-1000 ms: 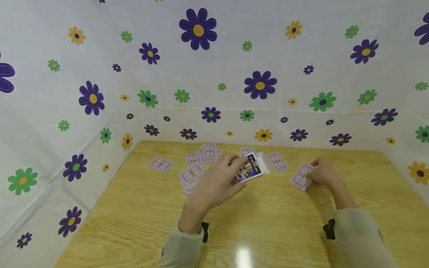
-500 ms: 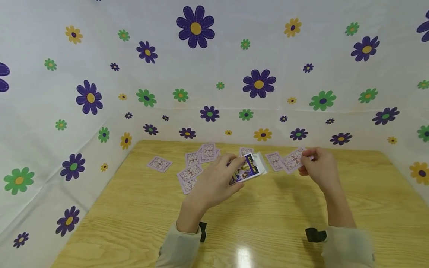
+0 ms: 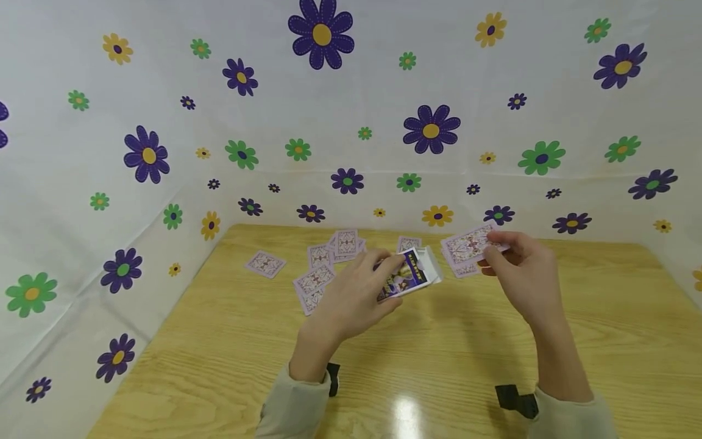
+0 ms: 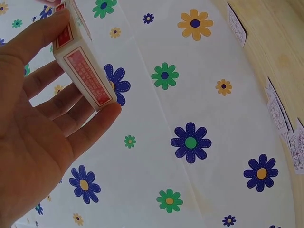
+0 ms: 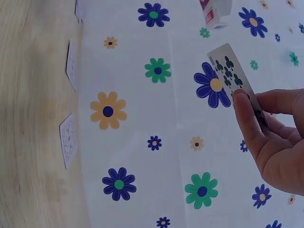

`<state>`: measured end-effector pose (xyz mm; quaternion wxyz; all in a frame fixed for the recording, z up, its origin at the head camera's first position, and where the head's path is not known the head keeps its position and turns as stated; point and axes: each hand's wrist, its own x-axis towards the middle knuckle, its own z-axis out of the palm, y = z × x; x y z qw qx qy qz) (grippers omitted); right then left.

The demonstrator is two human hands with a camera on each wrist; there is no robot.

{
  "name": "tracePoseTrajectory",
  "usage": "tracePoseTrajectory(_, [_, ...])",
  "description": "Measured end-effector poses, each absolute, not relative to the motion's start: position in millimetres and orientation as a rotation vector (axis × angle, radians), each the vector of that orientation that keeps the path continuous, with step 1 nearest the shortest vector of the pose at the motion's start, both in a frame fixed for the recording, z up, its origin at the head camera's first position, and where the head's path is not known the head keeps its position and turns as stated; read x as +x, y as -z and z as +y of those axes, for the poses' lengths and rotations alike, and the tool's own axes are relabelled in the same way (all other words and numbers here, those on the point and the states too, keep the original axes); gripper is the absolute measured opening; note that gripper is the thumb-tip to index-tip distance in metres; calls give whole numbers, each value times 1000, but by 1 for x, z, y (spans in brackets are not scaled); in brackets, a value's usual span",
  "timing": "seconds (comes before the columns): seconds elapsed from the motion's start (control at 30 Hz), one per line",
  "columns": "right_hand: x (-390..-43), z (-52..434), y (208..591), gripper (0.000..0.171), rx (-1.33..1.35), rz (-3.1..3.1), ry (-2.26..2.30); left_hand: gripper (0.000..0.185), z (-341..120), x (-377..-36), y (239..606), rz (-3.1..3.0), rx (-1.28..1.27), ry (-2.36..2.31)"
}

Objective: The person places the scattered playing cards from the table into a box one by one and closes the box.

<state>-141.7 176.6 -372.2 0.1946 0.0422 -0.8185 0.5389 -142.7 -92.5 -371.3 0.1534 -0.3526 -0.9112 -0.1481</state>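
In the head view my left hand (image 3: 351, 299) holds a card box (image 3: 403, 274) with a purple and yellow front; its white flap (image 3: 431, 266) stands open toward the right. The left wrist view shows thumb and fingers gripping the box (image 4: 85, 73), its red-printed end facing the camera. My right hand (image 3: 526, 277) pinches a playing card (image 3: 470, 242) by its right end, patterned back up, level with the box and to its right. Black clubs show on the face of this card (image 5: 229, 66) in the right wrist view. Beneath it a further card (image 3: 466, 270) is partly covered.
Several playing cards lie face down on the wooden table (image 3: 230, 353): a lone card (image 3: 265, 264) at left, an overlapping group (image 3: 345, 244) near the middle, another card (image 3: 408, 243) behind the box. A white cloth (image 3: 285, 110) with flowers rises behind and at the sides.
My right hand has lifted the card from the table's right side and carried it left toward the box. The left hand and box have hardly moved.
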Motion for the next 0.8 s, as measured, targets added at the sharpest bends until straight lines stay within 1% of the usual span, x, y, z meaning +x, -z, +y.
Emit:
tracePoseTrajectory(0.4, [-118,162,354,26,328,-2255,-1445,61,-95,-141,368,-2595,-1006,436])
tracePoseTrajectory(0.8, [-111,153,350,27,365,-2288,-1371,62,-97,-139,367,-2599,-996,454])
